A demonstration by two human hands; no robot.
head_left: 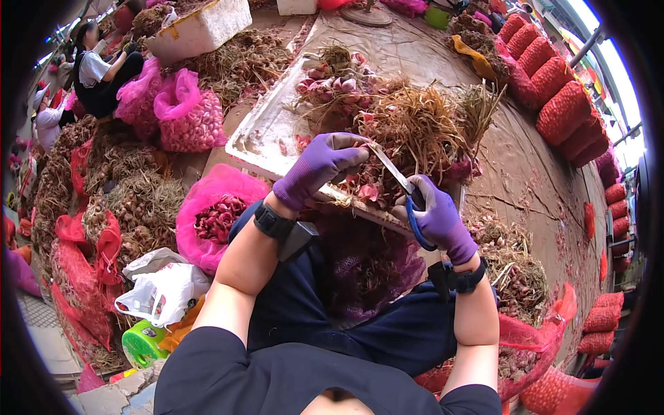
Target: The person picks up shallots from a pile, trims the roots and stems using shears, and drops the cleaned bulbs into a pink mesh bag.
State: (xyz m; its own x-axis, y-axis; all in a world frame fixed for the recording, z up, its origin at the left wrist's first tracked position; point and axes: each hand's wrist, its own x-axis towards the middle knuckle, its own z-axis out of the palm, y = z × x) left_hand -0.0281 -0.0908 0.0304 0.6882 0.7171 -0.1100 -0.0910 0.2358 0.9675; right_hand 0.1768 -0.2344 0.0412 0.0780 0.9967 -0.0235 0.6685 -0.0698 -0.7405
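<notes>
Both my hands wear purple gloves. My left hand [319, 168] pinches a shallot bulb with dry roots at the near edge of a white foam tray [257, 135]. My right hand [437, 216] grips blue-handled scissors [400, 185], whose blades point up-left toward my left fingers. A heap of shallots with dry brown stalks [408, 128] fills the tray just beyond both hands. Black bands sit on both wrists. A purple mesh sack [366, 266] lies open on my lap under the hands.
A pink mesh bag of trimmed shallots [214, 214] stands at my left knee. Piles of stalks and red sacks [90, 228] crowd the left. Filled red mesh sacks [560, 104] line the right. Other people [97, 69] sit at the far left. White plastic bags [162, 287] lie near.
</notes>
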